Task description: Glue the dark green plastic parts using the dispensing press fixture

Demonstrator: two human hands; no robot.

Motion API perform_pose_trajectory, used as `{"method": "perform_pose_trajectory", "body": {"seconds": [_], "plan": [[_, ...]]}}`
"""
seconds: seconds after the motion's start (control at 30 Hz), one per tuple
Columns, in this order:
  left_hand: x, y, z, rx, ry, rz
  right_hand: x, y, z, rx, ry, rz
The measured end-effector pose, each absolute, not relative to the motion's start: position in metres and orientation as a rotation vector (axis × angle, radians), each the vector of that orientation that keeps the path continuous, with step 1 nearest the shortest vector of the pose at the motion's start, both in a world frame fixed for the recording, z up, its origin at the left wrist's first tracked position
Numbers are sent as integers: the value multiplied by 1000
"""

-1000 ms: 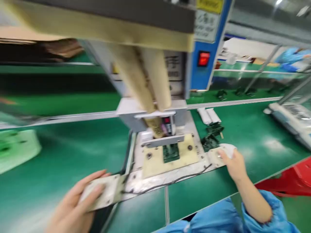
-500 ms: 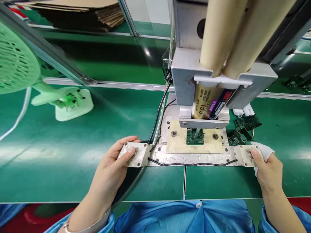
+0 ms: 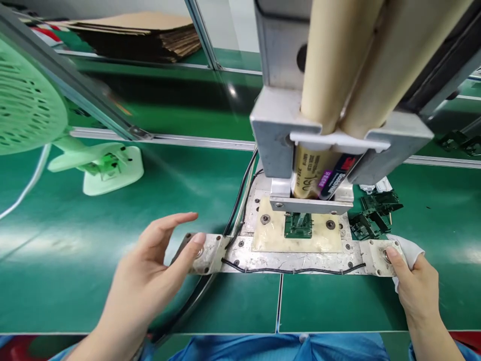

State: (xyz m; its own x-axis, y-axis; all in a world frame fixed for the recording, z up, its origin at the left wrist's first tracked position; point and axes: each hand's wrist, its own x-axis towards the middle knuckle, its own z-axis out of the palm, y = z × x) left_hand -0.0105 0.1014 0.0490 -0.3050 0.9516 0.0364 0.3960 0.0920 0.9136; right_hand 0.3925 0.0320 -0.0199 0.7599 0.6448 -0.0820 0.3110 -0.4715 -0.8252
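A metal press machine (image 3: 285, 135) with two cream cylinders (image 3: 338, 60) stands over a beige fixture plate (image 3: 274, 235) that holds a small green circuit board (image 3: 298, 225). My left hand (image 3: 150, 273) rests its thumb on the button at the left end of the metal base bar (image 3: 293, 260), other fingers spread apart. My right hand (image 3: 415, 288) presses its thumb on the right button (image 3: 384, 254) and holds a white cloth (image 3: 411, 250) against the palm.
A pale green desk fan (image 3: 33, 110) with its base (image 3: 108, 173) stands at the left. Several dark green parts (image 3: 372, 215) lie right of the fixture. Black cables (image 3: 240, 200) run from the machine toward me. Stacked cardboard (image 3: 143, 35) lies beyond the conveyor rail.
The view swung left and steadied on the press. My left hand slid back so only the thumb touches the left button; my right thumb stays on the right button.
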Motion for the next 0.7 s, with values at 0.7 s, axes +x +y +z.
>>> {"method": "perform_pose_trajectory", "body": {"seconds": [0.7], "plan": [[79, 168, 85, 1407, 1094, 392, 389, 32, -25, -2063, -714, 546]]}}
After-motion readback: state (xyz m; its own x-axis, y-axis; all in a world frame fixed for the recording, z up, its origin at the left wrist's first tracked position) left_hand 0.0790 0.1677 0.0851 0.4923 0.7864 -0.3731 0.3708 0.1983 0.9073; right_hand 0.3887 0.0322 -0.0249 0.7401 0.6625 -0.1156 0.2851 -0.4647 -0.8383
